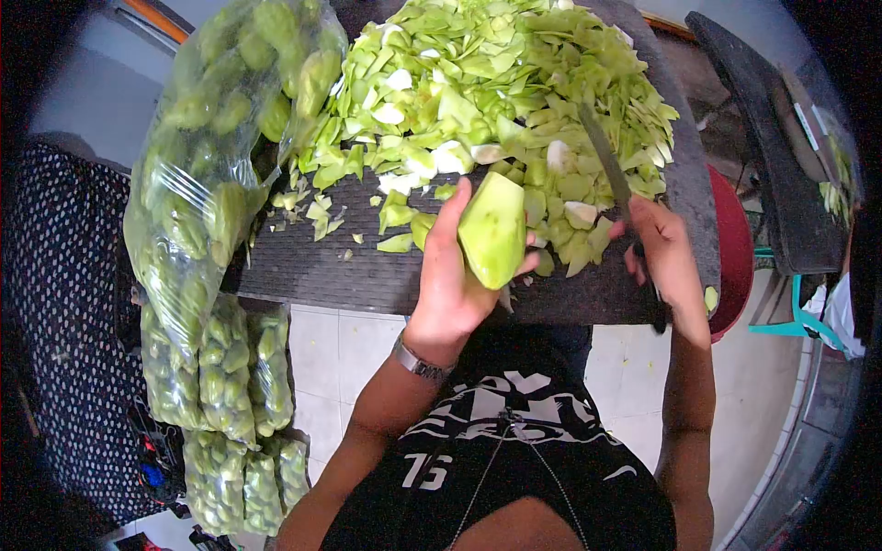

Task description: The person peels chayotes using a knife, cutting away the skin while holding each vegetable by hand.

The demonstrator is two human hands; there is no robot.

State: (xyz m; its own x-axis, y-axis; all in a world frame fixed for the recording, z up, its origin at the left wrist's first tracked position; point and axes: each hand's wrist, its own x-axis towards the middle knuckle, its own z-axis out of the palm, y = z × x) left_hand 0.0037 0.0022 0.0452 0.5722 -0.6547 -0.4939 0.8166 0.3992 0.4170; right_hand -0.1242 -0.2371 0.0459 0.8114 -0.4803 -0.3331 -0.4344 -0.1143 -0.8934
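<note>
My left hand (pixel 457 280) is closed around a pale green chayote (pixel 493 230), its surface cut into smooth, peeled facets. The fingers wrap behind it, and the thumb lies along its left side. In my right hand (pixel 663 253) is a knife (pixel 605 154), with its blade pointing up and away from me, apart from the chayote. That hand is slightly blurred. Beyond both hands, a large heap of green peel slices (pixel 487 64) covers much of the dark ribbed tabletop (pixel 312 266).
A big clear bag of whole chayotes (pixel 197 184) leans over the table's left side. Below it, several smaller filled bags (pixel 220 376) are stacked. A red tub (pixel 730 257) and a turquoise stool (pixel 797 317) stand right. Another dark board (pixel 767 147) holds a large blade (pixel 801 124).
</note>
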